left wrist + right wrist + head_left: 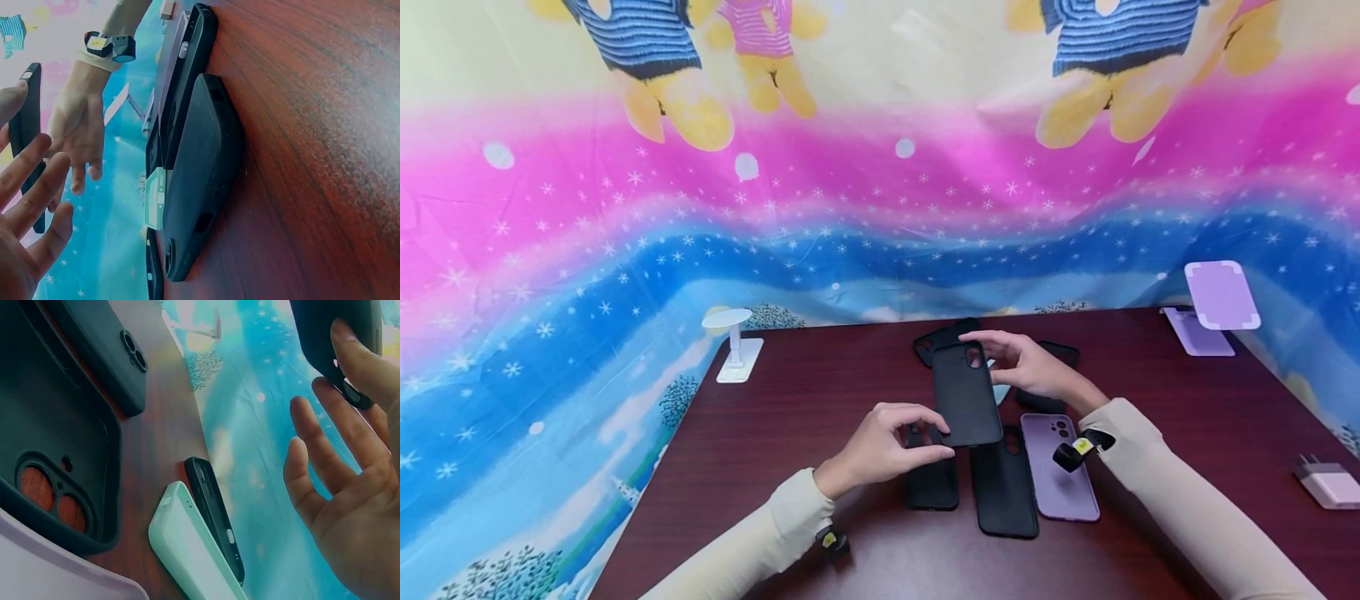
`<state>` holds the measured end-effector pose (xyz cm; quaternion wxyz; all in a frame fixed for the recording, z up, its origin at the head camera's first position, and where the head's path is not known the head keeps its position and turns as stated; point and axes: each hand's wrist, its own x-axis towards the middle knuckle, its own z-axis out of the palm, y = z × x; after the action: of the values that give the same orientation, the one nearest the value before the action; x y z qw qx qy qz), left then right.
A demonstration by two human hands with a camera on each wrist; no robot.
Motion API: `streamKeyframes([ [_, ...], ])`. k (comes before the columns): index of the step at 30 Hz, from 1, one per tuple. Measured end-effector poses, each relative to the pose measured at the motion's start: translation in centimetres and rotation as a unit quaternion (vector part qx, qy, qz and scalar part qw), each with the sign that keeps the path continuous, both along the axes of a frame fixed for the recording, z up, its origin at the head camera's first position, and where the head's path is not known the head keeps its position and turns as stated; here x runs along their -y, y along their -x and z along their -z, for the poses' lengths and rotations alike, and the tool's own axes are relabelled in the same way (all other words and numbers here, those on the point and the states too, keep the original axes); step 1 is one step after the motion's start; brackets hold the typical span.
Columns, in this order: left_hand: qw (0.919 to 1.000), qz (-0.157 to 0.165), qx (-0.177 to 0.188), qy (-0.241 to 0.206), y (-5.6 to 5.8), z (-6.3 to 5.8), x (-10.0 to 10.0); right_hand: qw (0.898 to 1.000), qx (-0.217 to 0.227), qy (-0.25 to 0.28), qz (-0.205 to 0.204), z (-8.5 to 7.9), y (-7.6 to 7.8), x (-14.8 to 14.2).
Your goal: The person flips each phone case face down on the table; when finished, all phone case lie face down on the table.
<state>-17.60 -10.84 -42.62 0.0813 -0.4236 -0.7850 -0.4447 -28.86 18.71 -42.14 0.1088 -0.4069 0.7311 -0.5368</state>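
Observation:
Held up above the table is a black phone case (964, 387), its inner side and camera cutout facing me. My left hand (887, 442) pinches its lower left corner between thumb and fingers. At the upper right corner, my right hand (1033, 367) grips the edge by the camera cutout. Below it on the table lie a black case (932, 490) with a camera ring, another black case (1006, 492) with its inside up, and a purple case (1060, 471). A mint green case (194, 547) and a slim black case (215, 515) show behind in the right wrist view.
A white folding phone stand (737, 358) is at the back left of the dark red table (820, 367). A purple stand (1221, 300) stands at the back right, and a white charger plug (1330, 483) near the right edge. Printed cloth (865, 183) hangs behind.

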Motion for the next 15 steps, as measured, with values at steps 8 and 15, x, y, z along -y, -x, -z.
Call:
streamKeyframes([
  [8,0.9999,0.011,-0.008,0.004,0.2,0.3,-0.1,0.997,0.04,0.054,-0.026,0.2,0.1,0.5],
  [15,0.9996,0.021,-0.013,0.016,0.0,0.1,-0.2,0.992,0.073,0.084,-0.053,0.0,-0.2,1.1],
])
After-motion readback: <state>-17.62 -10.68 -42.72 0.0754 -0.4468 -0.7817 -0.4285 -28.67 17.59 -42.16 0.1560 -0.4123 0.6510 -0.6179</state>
